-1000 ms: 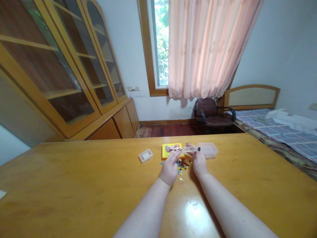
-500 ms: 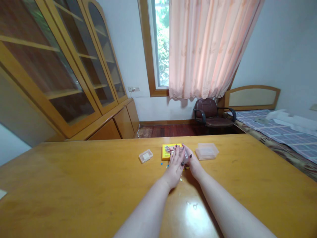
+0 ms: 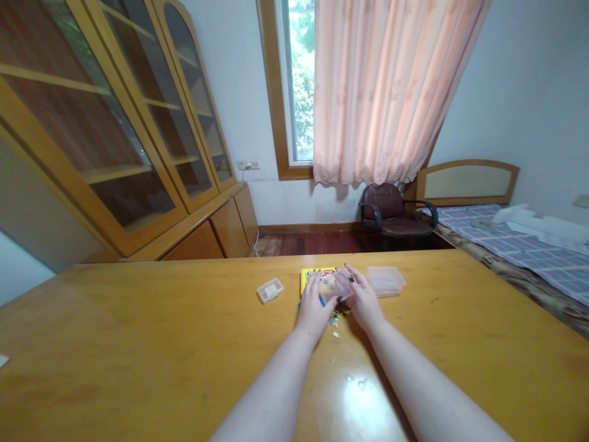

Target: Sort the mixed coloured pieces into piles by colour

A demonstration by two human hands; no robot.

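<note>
Between my two hands is a clear plastic box (image 3: 337, 286), raised just above the table and tilted. My left hand (image 3: 315, 312) grips its left side, fingers along the far edge and thumb near the front. My right hand (image 3: 365, 302) closes round the right side. Small yellow, blue and white pieces (image 3: 339, 316) lie scattered on the table beneath and in front of the box. Behind my left hand lies a flat yellow printed box (image 3: 304, 277), partly covered by the hand and the clear box. What the clear box contains cannot be made out.
A small clear case (image 3: 270, 291) with a white item inside lies to the left. Flat clear plastic containers (image 3: 387, 281) stand right of my right hand. Beyond the wooden table (image 3: 161, 344) are a chair (image 3: 389, 209), a bed (image 3: 534, 236) and a glass-doored cabinet (image 3: 179, 92).
My hands have moved apart and the clear box between them has turned, showing its wide face. My left hand has shifted left, uncovering more of the small pieces.
</note>
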